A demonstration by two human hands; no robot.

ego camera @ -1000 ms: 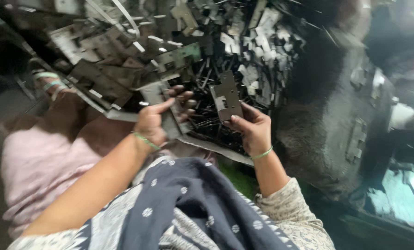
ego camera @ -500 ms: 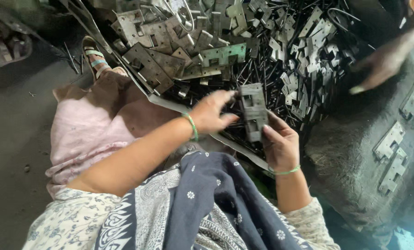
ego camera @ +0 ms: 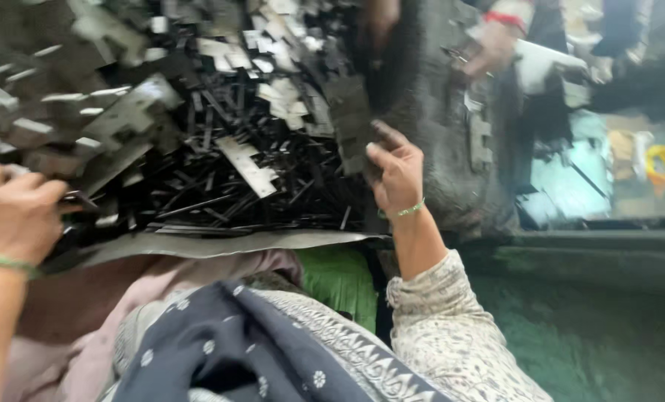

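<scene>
Since half a second ago your hands have parted; both no longer share one plate. Near you, a grey sheet edge runs across your lap. At 9 o'clock your left hand is curled shut on a thin dark strip. At 1 o'clock your right hand pinches a perforated metal plate, fingers half closed. Beyond, the scrap pile crowds everything; open room lies only at 3 o'clock, past the trough rim.
</scene>
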